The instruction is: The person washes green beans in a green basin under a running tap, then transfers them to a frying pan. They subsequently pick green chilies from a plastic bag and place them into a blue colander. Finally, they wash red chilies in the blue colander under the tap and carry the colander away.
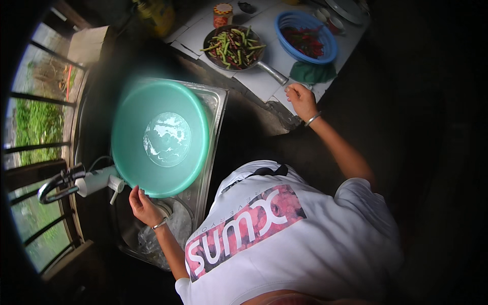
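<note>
At the lower rim of a teal plastic basin (129, 126), the fingertips of my left hand (144, 209) meet the edge; whether they grip it is unclear. Inside the basin, shiny white patches show on its round bottom. The basin rests over a stainless steel sink (202, 190). My right hand (302, 101) is raised with curled fingers, just beyond the handle end of a metal frying pan (272, 72). No object shows in it. Cut green and dark red bean pods (236, 47) fill the pan. A dark green cloth (312, 72) lies beside this hand.
A blue plastic basket (280, 36) with red peppers (305, 40) stands on the white-tiled counter (259, 89). A lidded jar (222, 16) stands behind the pan. The faucet (95, 182) juts out left of the basin, before a barred window (42, 99). A clear plastic bag (175, 225) lies in the sink.
</note>
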A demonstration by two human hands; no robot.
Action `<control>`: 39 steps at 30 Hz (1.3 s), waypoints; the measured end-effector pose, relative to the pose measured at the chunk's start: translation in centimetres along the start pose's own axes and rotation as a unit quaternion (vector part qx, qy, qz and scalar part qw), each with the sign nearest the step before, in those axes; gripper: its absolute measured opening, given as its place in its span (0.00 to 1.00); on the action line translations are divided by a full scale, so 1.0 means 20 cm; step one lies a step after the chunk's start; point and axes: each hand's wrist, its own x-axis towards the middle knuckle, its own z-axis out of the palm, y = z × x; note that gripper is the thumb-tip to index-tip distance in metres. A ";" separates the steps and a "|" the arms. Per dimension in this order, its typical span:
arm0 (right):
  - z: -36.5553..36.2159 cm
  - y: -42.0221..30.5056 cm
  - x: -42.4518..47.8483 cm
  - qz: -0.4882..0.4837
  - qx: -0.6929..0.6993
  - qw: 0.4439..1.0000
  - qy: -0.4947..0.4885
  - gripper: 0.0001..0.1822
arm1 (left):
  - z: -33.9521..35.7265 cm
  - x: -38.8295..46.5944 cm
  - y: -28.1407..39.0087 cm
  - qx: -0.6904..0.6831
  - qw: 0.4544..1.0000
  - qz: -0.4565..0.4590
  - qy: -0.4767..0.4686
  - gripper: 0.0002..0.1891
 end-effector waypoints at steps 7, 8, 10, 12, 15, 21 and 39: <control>-0.35 0.77 -1.17 0.195 -0.275 0.941 0.001 0.15 | 0.34 -0.03 0.28 0.014 0.971 0.090 -0.220 0.09; -0.40 0.89 -1.38 0.294 -0.291 0.904 -0.105 0.15 | 0.38 -0.05 0.31 0.011 0.967 0.095 -0.237 0.09; -0.49 1.07 -1.76 0.392 -0.303 0.823 -0.277 0.14 | 0.41 -0.09 0.35 0.017 0.961 0.089 -0.260 0.10; -0.57 1.22 -2.14 0.461 -0.272 0.785 -0.311 0.12 | 0.43 -0.16 0.39 0.026 0.954 0.105 -0.278 0.11; -0.62 1.41 -2.56 0.519 -0.205 0.794 -0.243 0.11 | 0.48 -0.27 0.43 0.060 0.952 0.090 -0.287 0.14; -0.65 1.47 -2.91 0.523 -0.051 0.845 -0.099 0.11 | 0.68 -0.64 0.53 0.054 0.928 0.065 -0.364 0.15; -1.24 1.45 -3.02 0.647 -0.151 0.745 0.066 0.13 | 1.93 -1.85 0.71 0.122 0.708 0.151 -0.679 0.11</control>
